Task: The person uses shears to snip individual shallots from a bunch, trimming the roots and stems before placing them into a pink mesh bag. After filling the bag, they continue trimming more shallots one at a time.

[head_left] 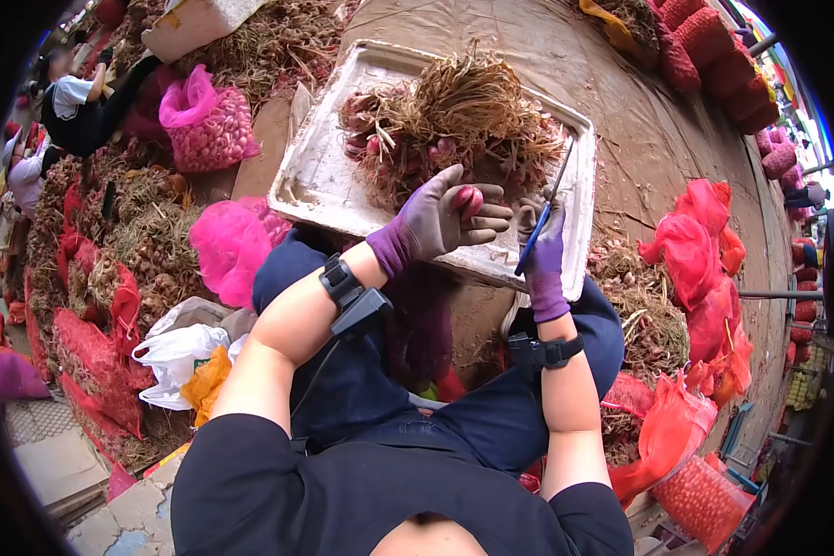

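From where I sit, the widest thing I see is the brown ground sheet (639,111), with filled mesh sacks (718,51) stacked at its far right. Heaps of dried stalks (148,232) spread on the left, near a pink mesh bag (215,130) of bulbs; another person (72,100) is beyond. Close to my operator's knees lies a scuffed white foam tray (320,181), likely put there for easy reach and to catch loose skins and dirt. On it rests a heap of dried shallots (473,107), dry tops mostly away from the body and several bulbs facing the hands, which I judge keeps them easy to pick. The gloved right hand (545,232) is closed round a blue-handled blade (561,171), its tip pointing away over the tray, clear of the other palm; I can't tell whether it is a knife or shears. The gloved left hand (449,218) is turned palm up, fingers spread and slightly bent, with red shallot bulbs (468,201) resting loosely in it, perhaps to keep them in view.
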The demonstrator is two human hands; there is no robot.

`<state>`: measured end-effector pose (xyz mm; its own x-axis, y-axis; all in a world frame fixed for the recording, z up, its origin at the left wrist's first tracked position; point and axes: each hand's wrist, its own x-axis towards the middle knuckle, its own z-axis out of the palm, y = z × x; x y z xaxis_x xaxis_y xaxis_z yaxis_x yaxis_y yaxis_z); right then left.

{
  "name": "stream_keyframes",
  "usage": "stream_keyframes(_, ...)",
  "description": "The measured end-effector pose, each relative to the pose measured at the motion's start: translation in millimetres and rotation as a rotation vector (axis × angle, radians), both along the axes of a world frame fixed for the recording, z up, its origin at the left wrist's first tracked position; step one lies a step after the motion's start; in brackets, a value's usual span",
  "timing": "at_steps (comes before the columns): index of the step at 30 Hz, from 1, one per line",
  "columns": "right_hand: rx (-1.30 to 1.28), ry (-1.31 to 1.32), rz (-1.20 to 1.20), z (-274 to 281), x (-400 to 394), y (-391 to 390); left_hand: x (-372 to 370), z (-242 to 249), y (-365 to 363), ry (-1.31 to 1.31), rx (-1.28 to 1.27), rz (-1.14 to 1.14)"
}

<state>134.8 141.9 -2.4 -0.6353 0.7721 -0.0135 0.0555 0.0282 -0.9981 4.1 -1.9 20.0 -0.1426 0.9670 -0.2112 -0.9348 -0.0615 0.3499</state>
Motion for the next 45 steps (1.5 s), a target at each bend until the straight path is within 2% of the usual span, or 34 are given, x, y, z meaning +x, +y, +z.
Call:
stream_keyframes(2, 0.134, -0.07, 0.082, 20.3, -1.0, -5.0, 0.0, -0.2, 0.0, 0.034, -0.042, 0.045)
stream_keyframes(3, 0.125, -0.006, 0.114, -3.4, 0.9, 6.8, -2.9, -6.2, 0.5, 0.036, -0.04, 0.047)
stream_keyframes(6, 0.252, -0.063, 0.196, 31.2, 4.7, -17.3, -7.3, -27.4, 1.8, 0.121, -0.034, 0.041)
stream_keyframes(9, 0.386, 0.056, 0.216, 20.5, 0.8, -25.8, 6.6, -29.0, 6.9, 0.356, -0.378, 0.114)
stream_keyframes(10, 0.461, 0.088, 0.227, 17.7, -1.9, -29.9, 10.4, -29.7, 7.5, 0.384, -0.357, 0.1)
stream_keyframes(11, 0.4, 0.076, 0.25, 17.0, -2.7, -34.5, 18.1, -27.5, 9.7, 0.404, -0.35, 0.157)
stream_keyframes(13, 0.555, -0.033, 0.224, 27.2, -3.0, -44.1, 26.4, -32.9, 13.6, 0.427, -0.346, 0.208)
stream_keyframes(14, 0.65, -0.091, 0.216, 39.7, -2.8, -47.6, 27.8, -52.7, 16.6, 0.665, -0.353, 0.287)
stream_keyframes(15, 0.649, -0.094, 0.213, 37.8, -3.1, -46.7, 29.1, -47.6, 17.2, 0.903, -0.355, 0.367)
stream_keyframes(16, 0.593, -0.124, 0.182, 34.5, -3.9, -46.1, 29.2, -42.7, 15.7, 0.902, -0.356, 0.362)
stream_keyframes(19, 0.466, -0.149, 0.162, 27.4, -2.3, -40.6, 24.5, -9.0, 6.3, 0.762, -0.376, 0.087)
stream_keyframes(21, 0.36, -0.136, 0.177, 26.5, -2.1, -38.2, 24.6, -14.0, 7.6, 0.762, -0.315, 0.09)
stream_keyframes(26, 0.342, -0.152, 0.191, 27.7, -0.8, -38.4, 26.9, -16.0, 5.8, 0.727, -0.244, 0.078)
stream_keyframes(28, 0.126, -0.151, 0.176, 41.0, -2.3, -44.1, 23.8, -16.5, 5.8, 0.667, -0.227, 0.032)
stream_keyframes(29, 0.127, -0.15, 0.176, 41.5, -3.1, -44.5, 22.0, -19.3, 6.3, 0.668, -0.226, 0.032)
stream_keyframes(31, 0.008, 0.032, 0.149, 42.3, -5.4, -44.6, 18.0, -23.5, 7.3, 0.231, -0.262, -0.067)
stream_keyframes(32, 0.009, 0.034, 0.15, 37.1, -5.7, -40.3, 15.2, -25.4, 7.5, 0.233, -0.261, -0.066)
stream_keyframes(34, 0.358, -0.02, 0.19, 37.1, -8.0, -34.8, 10.9, -24.0, 6.8, 0.155, -0.176, -0.104)
stream_keyframes(35, 0.041, 0.069, 0.266, 39.1, -3.4, -37.5, 9.7, -28.5, 7.2, 0.154, -0.176, -0.103)
stream_keyframes(36, 0.041, 0.069, 0.267, 41.4, -2.9, -39.5, 9.1, -32.9, 7.2, 0.206, -0.187, -0.084)
stream_keyframes(38, 0.258, 0.081, 0.382, 42.7, -2.3, -42.2, 10.9, -42.2, 6.3, 0.255, -0.199, -0.063)
stream_keyframes(40, 0.209, 0.025, 0.382, 38.7, -1.7, -42.7, 20.1, -24.7, 3.0, 0.291, -0.229, -0.116)
stream_keyframes(41, 0.289, -0.013, 0.346, 41.5, -1.9, -44.0, 22.5, -9.9, -1.3, 0.403, -0.309, -0.126)
stream_keyframes(42, 0.37, -0.051, 0.309, 43.1, -2.4, -45.1, 21.7, -4.9, -3.9, 0.404, -0.309, -0.128)
stream_keyframes(43, 0.37, -0.051, 0.308, 42.8, -2.9, -46.1, 20.8, -2.0, -6.4, 0.468, -0.285, -0.167)
stream_keyframes(45, 0.056, -0.007, 0.3, 41.9, -4.1, -47.1, 20.7, -0.9, -6.1, 0.531, -0.26, -0.206)
